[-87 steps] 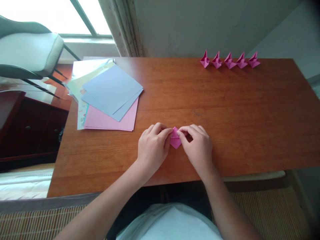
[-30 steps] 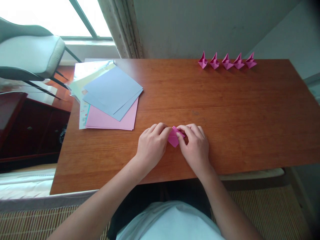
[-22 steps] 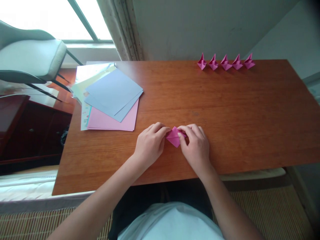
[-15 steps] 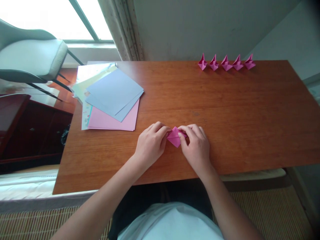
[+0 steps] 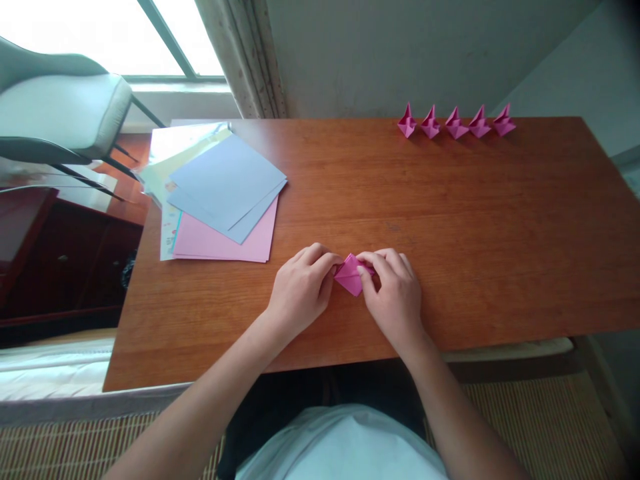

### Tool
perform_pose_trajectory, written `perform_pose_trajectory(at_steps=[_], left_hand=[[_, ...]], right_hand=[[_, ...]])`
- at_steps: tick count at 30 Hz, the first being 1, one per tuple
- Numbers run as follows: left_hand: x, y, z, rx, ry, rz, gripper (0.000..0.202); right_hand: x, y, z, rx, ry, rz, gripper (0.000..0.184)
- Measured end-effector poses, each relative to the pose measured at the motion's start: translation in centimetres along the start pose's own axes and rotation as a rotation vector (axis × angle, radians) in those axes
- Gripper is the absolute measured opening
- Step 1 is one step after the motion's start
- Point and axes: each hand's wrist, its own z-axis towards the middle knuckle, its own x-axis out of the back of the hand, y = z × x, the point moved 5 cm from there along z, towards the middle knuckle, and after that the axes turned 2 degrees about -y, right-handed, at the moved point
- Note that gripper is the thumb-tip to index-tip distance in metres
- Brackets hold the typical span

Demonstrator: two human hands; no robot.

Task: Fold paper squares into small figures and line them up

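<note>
Shirt and mat: a pale shirt [image 5: 345, 443] is showing nearest; a woven mat [image 5: 540, 413] is lying to either side of it.
Left hand: the left hand [image 5: 303, 287] is holding the left corner of the pink folded paper [image 5: 350, 275]; thumb and forefinger are pinching together with hardly a gap, the other fingers curling behind.
Right hand: the right hand [image 5: 393, 287] is gripping the paper's right part; its thumb is pressing on top, the forefinger is meeting the far side, and a small hollow is showing between them behind the tips.
Folded paper: it is sitting between the two hands, over the near half of the table [image 5: 475, 253]; one point is facing the person, a blunter one is facing away, and a crease is running roughly left to right; the fingers are covering the side corners, so one cannot tell which axis is longer.
Sheets: pink sheets [image 5: 225, 247] are lying at the table's left; blue sheets [image 5: 230, 180] are overlapping them, turned askew.
Finished row: five folded pink shapes [image 5: 456, 124] are standing along the far edge, right of centre, their tall tips pointing up.
Backdrop: a chair [image 5: 60, 110] is standing beyond the table at left; a curtain [image 5: 240, 53] is hanging beside the window [image 5: 80, 33].
</note>
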Motion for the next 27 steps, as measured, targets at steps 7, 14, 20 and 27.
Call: perform_pose_trajectory(at_steps=[7,14,20,27], left_hand=[[-0.25,0.33,0.07,0.004,-0.027,0.11,0.019],[-0.43,0.43,0.24,0.014,-0.069,0.131,0.018],[-0.29,0.47,0.05,-0.001,-0.061,0.119,0.02],[-0.18,0.49,0.03,-0.005,-0.05,0.102,0.02]], right_hand=[[0.08,-0.18,-0.02,0.007,0.01,-0.014,0.015],[0.02,-0.3,-0.03,-0.002,0.01,-0.049,0.016],[-0.03,-0.27,-0.07,0.004,0.014,-0.051,0.016],[0.1,-0.36,-0.04,0.005,0.022,-0.049,0.016]])
